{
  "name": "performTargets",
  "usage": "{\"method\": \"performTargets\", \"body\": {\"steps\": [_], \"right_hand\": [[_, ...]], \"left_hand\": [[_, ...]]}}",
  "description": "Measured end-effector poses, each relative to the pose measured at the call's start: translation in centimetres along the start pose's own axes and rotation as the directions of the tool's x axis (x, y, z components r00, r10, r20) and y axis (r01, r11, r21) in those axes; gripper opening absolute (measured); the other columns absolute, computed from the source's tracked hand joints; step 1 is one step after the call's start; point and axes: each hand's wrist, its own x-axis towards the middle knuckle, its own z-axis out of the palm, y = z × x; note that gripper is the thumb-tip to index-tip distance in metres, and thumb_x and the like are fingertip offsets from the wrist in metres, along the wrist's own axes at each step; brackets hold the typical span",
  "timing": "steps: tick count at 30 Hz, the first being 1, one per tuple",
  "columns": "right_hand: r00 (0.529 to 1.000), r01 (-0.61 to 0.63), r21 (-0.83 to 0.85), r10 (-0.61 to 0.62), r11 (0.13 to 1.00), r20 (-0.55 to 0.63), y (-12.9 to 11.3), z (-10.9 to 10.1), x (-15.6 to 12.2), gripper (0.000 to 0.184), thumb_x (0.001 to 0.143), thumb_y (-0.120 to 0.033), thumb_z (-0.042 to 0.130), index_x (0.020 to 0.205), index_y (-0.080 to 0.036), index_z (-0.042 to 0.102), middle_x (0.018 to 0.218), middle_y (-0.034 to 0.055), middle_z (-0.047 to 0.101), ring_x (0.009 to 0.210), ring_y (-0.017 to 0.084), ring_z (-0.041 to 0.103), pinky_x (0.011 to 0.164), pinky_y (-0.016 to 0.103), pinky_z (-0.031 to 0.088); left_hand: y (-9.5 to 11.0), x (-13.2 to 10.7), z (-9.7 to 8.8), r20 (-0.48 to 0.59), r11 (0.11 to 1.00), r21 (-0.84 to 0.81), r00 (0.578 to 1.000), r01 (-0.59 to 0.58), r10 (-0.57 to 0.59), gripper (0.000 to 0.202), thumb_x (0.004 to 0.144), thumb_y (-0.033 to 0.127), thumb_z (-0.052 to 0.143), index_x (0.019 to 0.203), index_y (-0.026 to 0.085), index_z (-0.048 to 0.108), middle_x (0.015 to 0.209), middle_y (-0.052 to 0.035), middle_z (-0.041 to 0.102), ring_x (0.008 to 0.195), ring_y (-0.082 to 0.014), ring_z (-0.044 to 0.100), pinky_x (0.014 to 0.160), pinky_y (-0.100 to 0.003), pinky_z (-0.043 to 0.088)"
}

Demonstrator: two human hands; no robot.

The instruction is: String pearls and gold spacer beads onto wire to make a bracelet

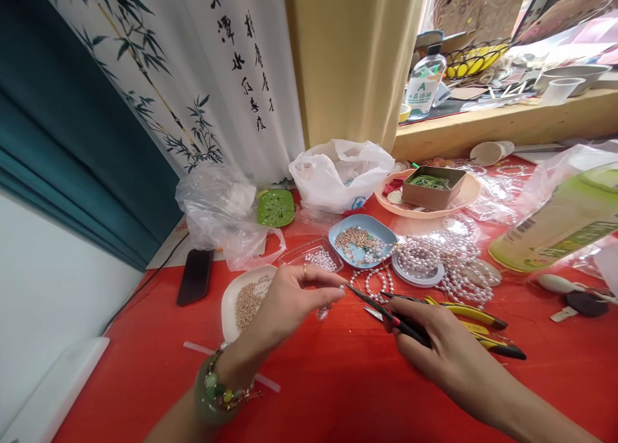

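Note:
My left hand (294, 298) reaches over the red table, thumb and forefinger pinched on a small shiny bead (342, 287). Part of that bead is hidden by the fingertips. A clear round bead (322, 313) shows just under the hand. Dark slim tweezers (367, 299) are in my right hand (439, 340), their tip touching or nearly touching the pinched bead. Below the right hand lie yellow-and-black pliers (476, 314), partly covered. Strands of pearl beads (379, 282) lie behind the fingertips. A white dish of gold beads (229, 308) sits beside my left wrist.
A blue dish (338, 227) with mixed beads and a clear tray (288, 256) of pearls stand behind. Heaped pearl strings (458, 269) lie to the right, near a large green-labelled container (555, 224). A phone (195, 277) and plastic bags (333, 172) are at the back left.

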Motion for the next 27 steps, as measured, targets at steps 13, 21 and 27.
{"method": "performTargets", "body": {"steps": [13,21,27], "right_hand": [[1.000,0.029,-0.083,-0.028,0.996,0.012,0.6,0.2,0.2,0.010,0.064,-0.014,0.038,0.057,-0.020,0.040,0.047,-0.0056,0.038,0.045,0.010,0.034,0.044,0.023,0.022],[0.997,0.037,0.012,-0.036,0.999,-0.067,1.1,0.3,0.0,0.011,0.063,-0.016,0.042,0.061,-0.018,0.052,0.049,-0.0035,0.049,0.048,0.012,0.041,0.044,0.022,0.028],[0.999,0.026,0.040,-0.026,0.999,-0.022,1.1,-0.3,0.2,0.014,0.067,-0.014,0.041,0.067,-0.018,0.055,0.055,-0.0021,0.054,0.052,0.014,0.048,0.046,0.023,0.034]], "left_hand": [[0.2,0.0,0.2,-0.002,0.994,-0.102,0.999,0.033,-0.033,0.012,0.060,0.020,0.071,0.070,0.013,0.070,0.055,-0.0004,0.060,0.050,-0.0091,0.050,0.051,-0.024,0.042],[0.4,-0.1,0.1,0.089,0.986,-0.162,0.996,0.030,-0.016,0.020,0.063,0.017,0.070,0.083,0.016,0.068,0.072,-0.0020,0.065,0.061,-0.0101,0.057,0.057,-0.022,0.045],[0.3,0.1,0.1,0.095,0.988,-0.151,0.995,0.032,-0.018,0.018,0.063,0.016,0.069,0.081,0.015,0.065,0.077,-0.0041,0.067,0.066,-0.0125,0.060,0.063,-0.025,0.047]]}}
